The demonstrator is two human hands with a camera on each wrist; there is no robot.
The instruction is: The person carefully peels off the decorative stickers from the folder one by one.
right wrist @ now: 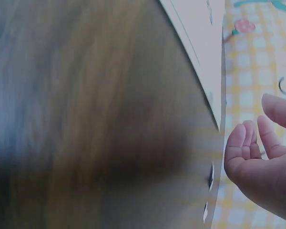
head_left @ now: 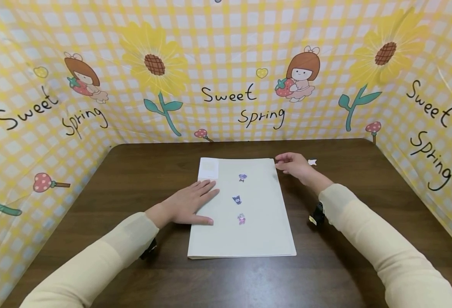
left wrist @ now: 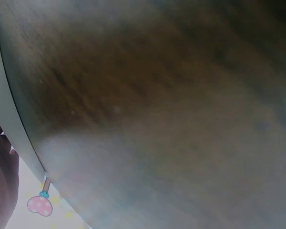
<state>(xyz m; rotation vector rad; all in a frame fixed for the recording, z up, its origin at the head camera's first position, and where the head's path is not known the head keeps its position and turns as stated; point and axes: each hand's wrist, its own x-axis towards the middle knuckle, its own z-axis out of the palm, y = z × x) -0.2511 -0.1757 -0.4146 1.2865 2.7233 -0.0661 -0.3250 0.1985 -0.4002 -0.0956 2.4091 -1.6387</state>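
Note:
A large white paper booklet [head_left: 257, 231] lies on the table, with three small cartoon stickers in a column on it: a purple one [head_left: 242, 177], a dark one [head_left: 236, 199] and a pink one [head_left: 241, 219]. My left hand [head_left: 191, 202] rests on its left side, fingers spread and thumb out. Just beyond those fingertips, a small white card [head_left: 208, 168] covers the far left corner. At the far right corner is my right hand [head_left: 292, 164], its fingertips close to the booklet's edge. In the right wrist view the fingers [right wrist: 236, 143] are loosely bent, apart from the thumb, holding nothing.
A small white paper scrap [head_left: 312, 162] lies on the brown table [head_left: 145, 167] just past my right hand. The right wrist view shows two small scraps near the table's far edge. A yellow checked cloth [head_left: 226, 51] with cartoon prints surrounds the back and sides.

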